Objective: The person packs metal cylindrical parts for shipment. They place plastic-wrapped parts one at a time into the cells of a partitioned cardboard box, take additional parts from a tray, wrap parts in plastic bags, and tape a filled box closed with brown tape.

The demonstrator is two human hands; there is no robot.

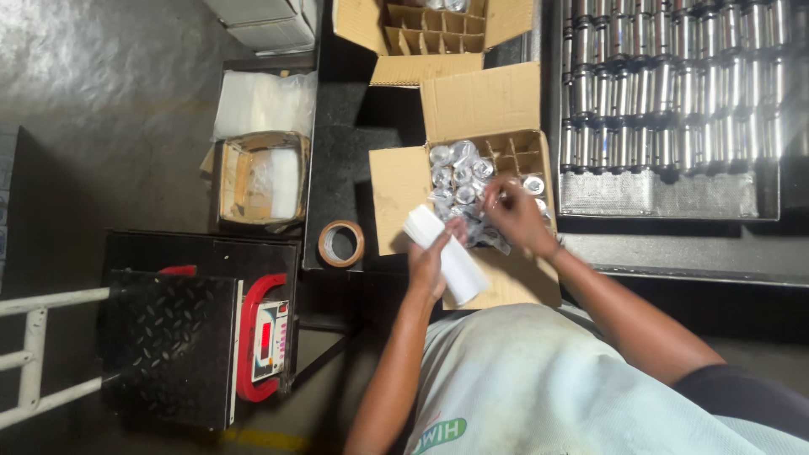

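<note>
- Two hands work: left hand [428, 263] grips a white roll [447, 253], long axis slanting toward the worktop's near edge.
- Right hand [516, 215], nearer, pinches something small over the cardboard box [396, 190].

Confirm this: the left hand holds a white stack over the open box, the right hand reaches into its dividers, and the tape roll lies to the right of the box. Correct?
Not quite. In the head view the tape roll lies left of the box, not right. The rest holds: the left hand holds the white stack, and the right hand reaches into the dividers.
</note>
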